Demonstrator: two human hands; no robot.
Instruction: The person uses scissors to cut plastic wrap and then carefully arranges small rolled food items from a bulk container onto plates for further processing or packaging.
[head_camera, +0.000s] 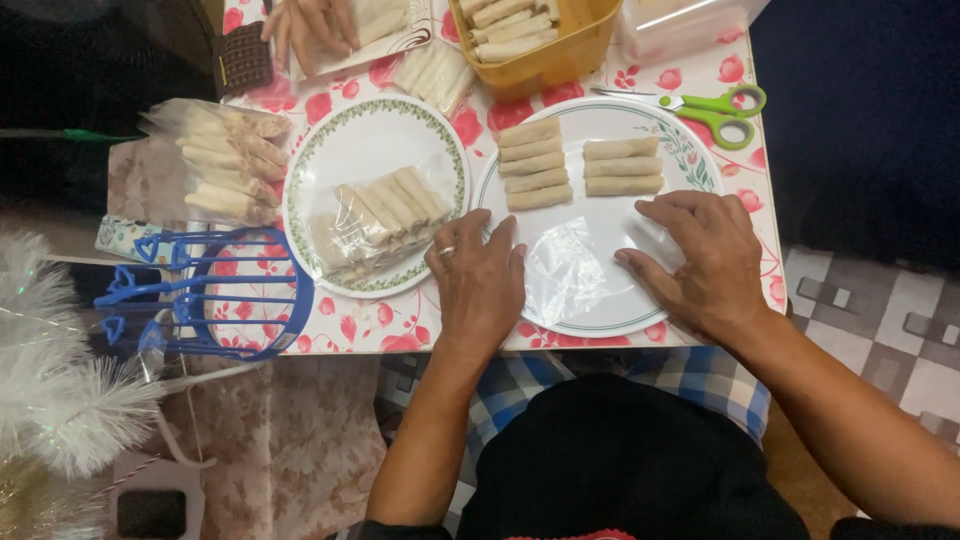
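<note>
Head view shows green scissors at upper right and a yellow tub of rolls at top centre, while a clear, crinkled plastic bag lies empty on the white plate at centre, with left hand and right hand pressed flat, fingers spread, on its sides

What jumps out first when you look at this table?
Two hands, the left hand and right hand, press a clear plastic bag flat on a white plate holding two rows of pale rolls. Bright green scissors lie above it; a bagged batch fills the neighbouring plate.
</note>
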